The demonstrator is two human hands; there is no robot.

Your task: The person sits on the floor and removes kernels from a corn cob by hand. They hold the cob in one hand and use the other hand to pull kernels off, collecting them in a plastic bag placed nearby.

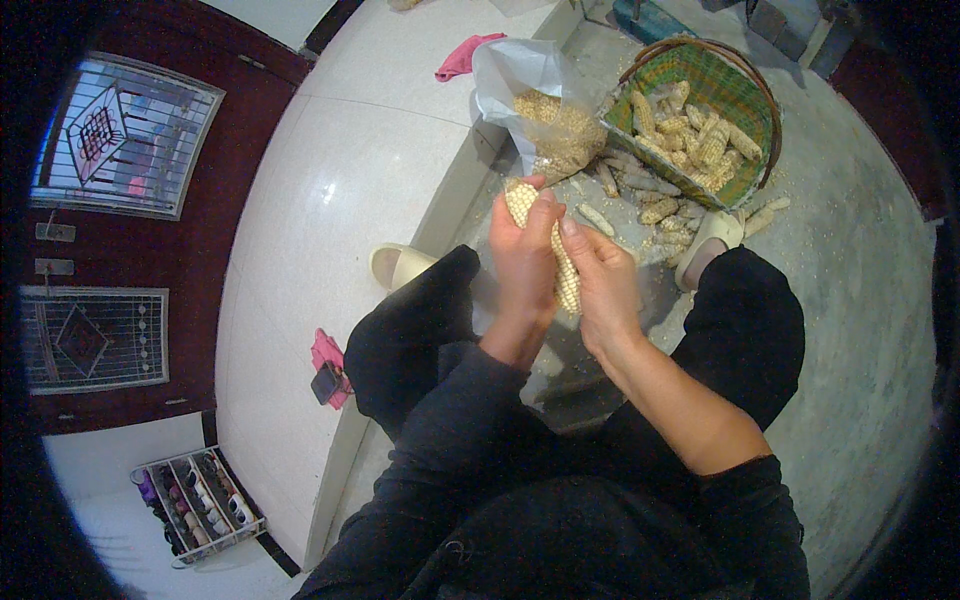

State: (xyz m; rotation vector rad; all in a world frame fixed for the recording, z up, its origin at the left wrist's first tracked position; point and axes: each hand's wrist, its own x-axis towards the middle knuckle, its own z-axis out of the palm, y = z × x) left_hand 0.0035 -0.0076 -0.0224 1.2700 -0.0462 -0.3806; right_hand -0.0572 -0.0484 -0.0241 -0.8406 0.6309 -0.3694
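Between my knees, a pale ear of corn [568, 281] is held at a slant in both hands. My left hand [525, 236] is wrapped around its upper part, thumb on the kernels. My right hand [604, 274] grips it lower down, with its thumb near the left one. Just beyond, a white translucent plastic bag [506, 82] stands open with loose corn kernels [566, 135] in it. To its right, a green and yellow woven basket [626, 112] with a brown handle holds several ears of corn [709, 142]. Cobs [660, 210] lie in a heap on the floor between bag and basket.
A pale tiled step [450, 187] runs along the left, bearing a pink cloth [469, 56] and a dark phone-like device [325, 382] on another pink cloth [326, 349]. Scattered kernels lie on the concrete floor [840, 262]. A shoe rack [199, 502] stands at the lower left.
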